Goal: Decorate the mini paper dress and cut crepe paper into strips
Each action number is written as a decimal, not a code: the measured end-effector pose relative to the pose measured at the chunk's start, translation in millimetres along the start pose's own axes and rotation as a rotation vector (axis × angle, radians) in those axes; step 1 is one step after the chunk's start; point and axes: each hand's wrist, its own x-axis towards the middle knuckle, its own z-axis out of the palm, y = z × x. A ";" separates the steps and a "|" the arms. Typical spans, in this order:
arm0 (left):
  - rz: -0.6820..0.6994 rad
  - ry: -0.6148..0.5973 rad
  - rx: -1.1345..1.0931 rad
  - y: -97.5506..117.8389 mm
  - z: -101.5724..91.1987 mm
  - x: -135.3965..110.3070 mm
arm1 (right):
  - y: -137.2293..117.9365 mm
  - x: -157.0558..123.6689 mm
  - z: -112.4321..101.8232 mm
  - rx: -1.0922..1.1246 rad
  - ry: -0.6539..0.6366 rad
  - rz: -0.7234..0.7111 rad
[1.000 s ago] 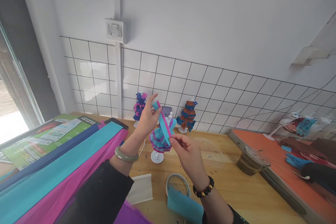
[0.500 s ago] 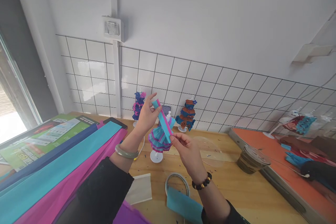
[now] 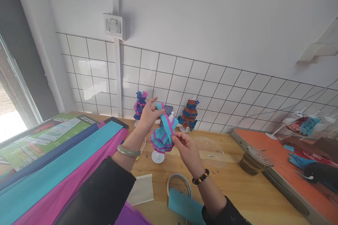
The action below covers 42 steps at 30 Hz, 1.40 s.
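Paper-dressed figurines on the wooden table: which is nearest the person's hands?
The figurine in the turquoise-and-magenta ruffled paper dress, between the left hand and right hand. The dark-blue-and-pink one and the brown-and-blue one stand back by the tiled wall.

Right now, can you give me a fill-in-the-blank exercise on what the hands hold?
The left hand and right hand hold a blue strip edged in ____.
The green bangle sits on the ____ wrist.
The dress stands on a round base coloured ____.
Missing words: pink; left; white.
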 end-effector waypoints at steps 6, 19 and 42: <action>-0.153 -0.019 -0.113 -0.5 1.8 1.9 | 4.5 4.3 -1.1 -0.018 -0.030 -0.009; -0.372 -0.060 -0.159 3.7 2.4 6.0 | 11.9 14.2 -2.3 -0.055 -0.055 -0.016; -0.511 -0.254 0.037 -6.3 -4.7 18.2 | 12.7 15.9 -4.1 -0.051 -0.099 -0.038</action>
